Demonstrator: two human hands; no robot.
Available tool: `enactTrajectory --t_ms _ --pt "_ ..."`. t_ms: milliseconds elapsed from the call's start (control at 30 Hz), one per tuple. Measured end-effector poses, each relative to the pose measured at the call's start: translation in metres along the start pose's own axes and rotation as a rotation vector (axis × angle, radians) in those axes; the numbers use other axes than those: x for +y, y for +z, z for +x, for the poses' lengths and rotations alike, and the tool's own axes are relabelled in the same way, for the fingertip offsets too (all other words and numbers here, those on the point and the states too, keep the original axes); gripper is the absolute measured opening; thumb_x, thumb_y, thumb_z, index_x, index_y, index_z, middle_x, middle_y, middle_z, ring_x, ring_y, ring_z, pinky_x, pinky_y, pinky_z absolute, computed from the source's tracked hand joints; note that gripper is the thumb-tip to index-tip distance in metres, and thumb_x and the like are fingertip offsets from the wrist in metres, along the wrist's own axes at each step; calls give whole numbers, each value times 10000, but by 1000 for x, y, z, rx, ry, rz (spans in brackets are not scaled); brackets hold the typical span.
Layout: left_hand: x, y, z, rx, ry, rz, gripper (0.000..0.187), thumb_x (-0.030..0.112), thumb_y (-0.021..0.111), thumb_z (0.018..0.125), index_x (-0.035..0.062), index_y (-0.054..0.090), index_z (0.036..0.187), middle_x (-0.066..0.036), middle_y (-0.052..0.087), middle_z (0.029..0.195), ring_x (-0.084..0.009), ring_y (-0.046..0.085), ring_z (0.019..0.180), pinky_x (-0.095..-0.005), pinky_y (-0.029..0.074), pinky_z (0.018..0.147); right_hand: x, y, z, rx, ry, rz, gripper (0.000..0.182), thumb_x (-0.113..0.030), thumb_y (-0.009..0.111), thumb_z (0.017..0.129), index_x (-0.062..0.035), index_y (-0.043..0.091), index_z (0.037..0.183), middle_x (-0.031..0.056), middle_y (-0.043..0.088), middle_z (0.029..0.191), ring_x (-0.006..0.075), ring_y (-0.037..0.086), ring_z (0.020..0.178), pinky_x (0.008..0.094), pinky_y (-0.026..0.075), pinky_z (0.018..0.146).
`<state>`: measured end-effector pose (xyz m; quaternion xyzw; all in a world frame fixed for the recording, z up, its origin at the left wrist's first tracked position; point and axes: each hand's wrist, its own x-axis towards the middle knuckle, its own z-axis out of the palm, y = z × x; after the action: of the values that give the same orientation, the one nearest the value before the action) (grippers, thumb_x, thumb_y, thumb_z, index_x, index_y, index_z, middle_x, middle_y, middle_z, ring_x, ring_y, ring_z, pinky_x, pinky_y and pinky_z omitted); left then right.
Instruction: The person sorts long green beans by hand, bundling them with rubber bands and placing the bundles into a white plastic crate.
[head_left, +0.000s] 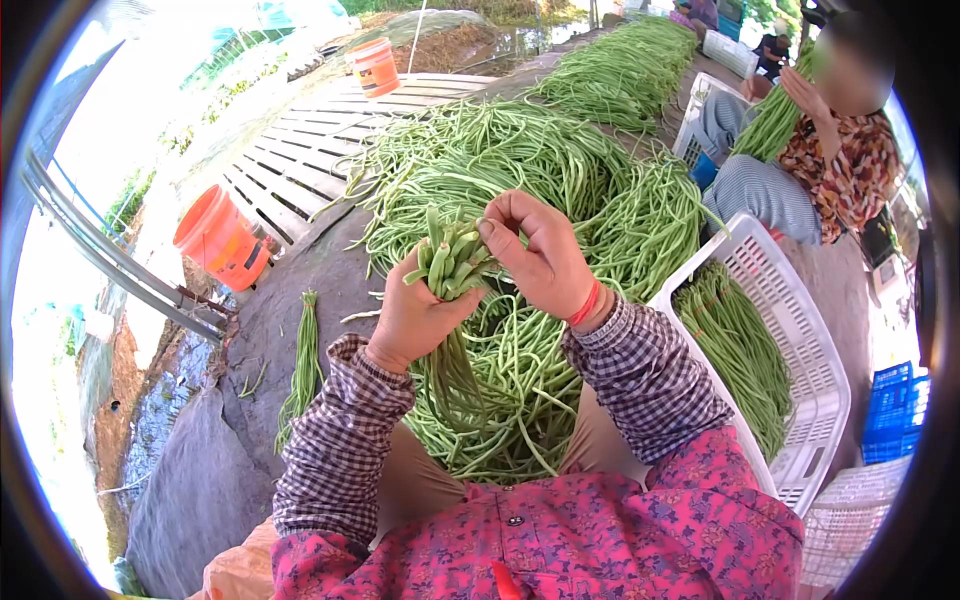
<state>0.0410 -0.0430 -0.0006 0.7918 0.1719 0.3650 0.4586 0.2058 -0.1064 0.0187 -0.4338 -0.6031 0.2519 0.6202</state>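
Observation:
My left hand (425, 320) is wrapped round a bunch of long green beans (455, 262). Their cut-looking ends stick up out of the fist, and the rest of the bunch hangs down below it. My right hand (540, 255), with a red band at the wrist, is pinched at the edge of those upper ends; what lies between its thumb and fingers is hidden. Beneath both hands a loose, tangled heap of long beans (500, 160) spreads between my knees and away in front.
A white crate (808, 360) with bean bundles stands at right. On the dark ground sheet at left lies a tied-looking bundle (305, 365). Two orange buckets (222, 240) stand near white slats (290, 170). A co-worker (835, 150) sits at right holding beans. Blue crates (895, 410) are farther right.

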Motion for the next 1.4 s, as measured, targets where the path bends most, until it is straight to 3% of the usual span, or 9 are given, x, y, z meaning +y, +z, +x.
enactTrajectory --t_ms 267,400,633,733,833,933,1067,1167,1400 --pt "-24 -15 -3 191 4 328 382 102 680 682 0 542 1023 -142 652 779 -305 648 727 -350 504 649 -1 -17 0 -300 493 926 72 -72 514 865 -21 543 823 21 542 746 88 483 562 234 444 526" --pt "-29 -13 -3 213 -16 376 397 144 685 666 -7 529 998 -169 633 742 -364 629 720 -393 495 634 -11 -17 2 -82 492 842 66 -10 594 825 -22 542 865 20 562 774 82 495 477 167 354 384" --pt "-19 -10 -6 156 -82 490 462 170 700 660 -6 503 1039 -177 622 736 -377 616 724 -422 487 636 4 3 0 74 71 94 100 -60 656 842 -38 569 798 -38 507 712 18 438 600 182 368 513" --pt "-16 -9 -6 170 -47 539 480 170 708 658 5 501 1058 -167 624 735 -370 618 729 -431 487 636 7 -3 1 -53 186 94 116 -112 621 876 -35 555 819 -40 482 668 25 399 549 185 334 476" --pt "-17 -10 -4 174 -30 629 499 175 715 656 13 500 1077 -169 621 725 -371 617 730 -435 491 647 4 -10 -2 -323 519 881 140 -148 588 899 -31 536 841 -31 477 651 41 379 511 196 323 458" --pt "-21 -18 -3 167 -60 647 448 159 693 691 8 517 1074 -128 644 787 -303 635 730 -394 496 652 4 -20 -2 -596 389 942 148 -150 592 894 -15 530 886 -20 487 676 50 377 489 208 319 445" --pt "-15 -37 2 120 -112 18 324 67 623 731 2 558 1042 -23 604 940 -134 564 831 -291 466 737 -3 -31 -3 -761 357 368 257 -204 628 871 9 581 1007 55 596 863 140 587 716 251 481 639" --pt "-18 -53 2 108 -190 -546 361 44 629 689 14 558 1042 -50 594 958 -157 553 894 -295 442 809 27 -28 -3 -661 -214 -249 395 -272 670 839 7 583 1106 150 599 1087 237 581 1020 341 456 890" --pt "-10 -29 20 47 -10 -1176 392 175 641 690 22 527 1033 -86 547 957 -270 518 1020 -398 358 996 46 19 -9 -620 313 337 525 -267 716 806 30 529 1196 111 604 1113 176 562 1009 327 428 922"
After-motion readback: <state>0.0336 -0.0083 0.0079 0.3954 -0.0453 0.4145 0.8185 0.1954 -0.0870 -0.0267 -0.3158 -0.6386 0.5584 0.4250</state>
